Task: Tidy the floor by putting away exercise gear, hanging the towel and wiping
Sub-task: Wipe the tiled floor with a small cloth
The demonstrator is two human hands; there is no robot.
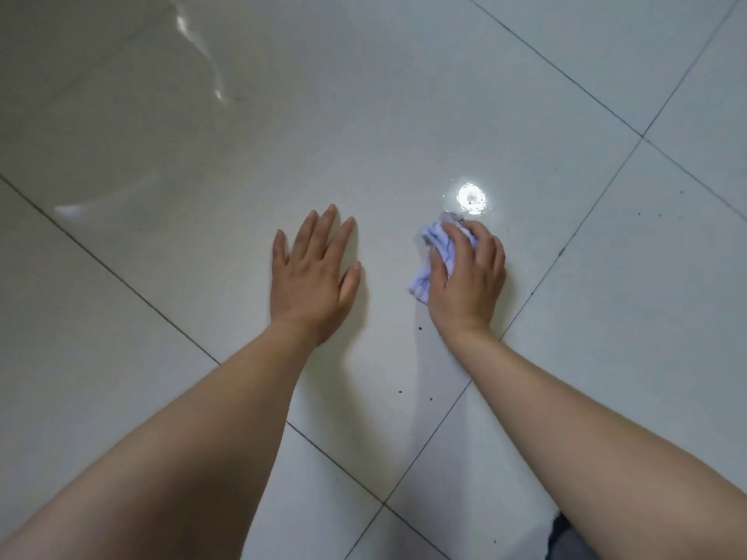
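Lilac cloth (pixel 437 241) bunched in right hand (pixel 469 278) on tiled floor (pixel 404 115).

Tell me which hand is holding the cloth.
The right hand: its fingers curl round the crumpled pale lilac cloth, pressing it to the tiled floor. The left hand lies flat beside it, fingers spread, holding nothing.
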